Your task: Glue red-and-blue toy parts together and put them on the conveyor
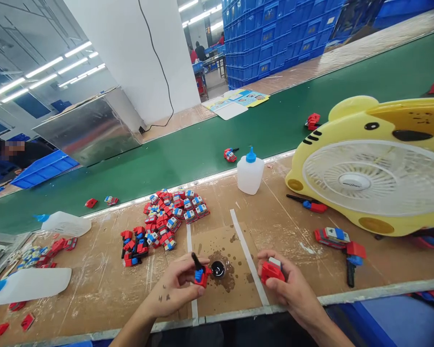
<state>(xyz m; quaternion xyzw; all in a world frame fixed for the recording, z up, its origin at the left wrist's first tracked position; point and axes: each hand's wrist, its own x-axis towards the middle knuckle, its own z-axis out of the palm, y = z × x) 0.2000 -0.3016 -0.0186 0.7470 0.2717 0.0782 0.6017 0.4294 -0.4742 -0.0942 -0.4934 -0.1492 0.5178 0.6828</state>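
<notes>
Between the thumb and fingers of my left hand (179, 284) is a small red and blue plastic part with a black stem (199, 272), the stem pointing up. My right hand (289, 282) grips a red plastic toy piece with a whitish block on top (272, 271). The two pieces are apart. A small round dish of dark liquid (217, 269) sits between my hands, just right of the left-hand part, on cardboard spotted with stains. Left of it lie a heap of red, white and blue toy pieces (169, 214) and a cluster of red, blue and black parts (134, 246).
A yellow animal-shaped fan (369, 168) stands at the right, near an assembled toy (332, 237). A white bottle with a blue cap (250, 173) stands beside the green conveyor belt (188, 156), which carries scattered pieces. Blue crates (275, 41) are stacked behind; a person's arm shows far left.
</notes>
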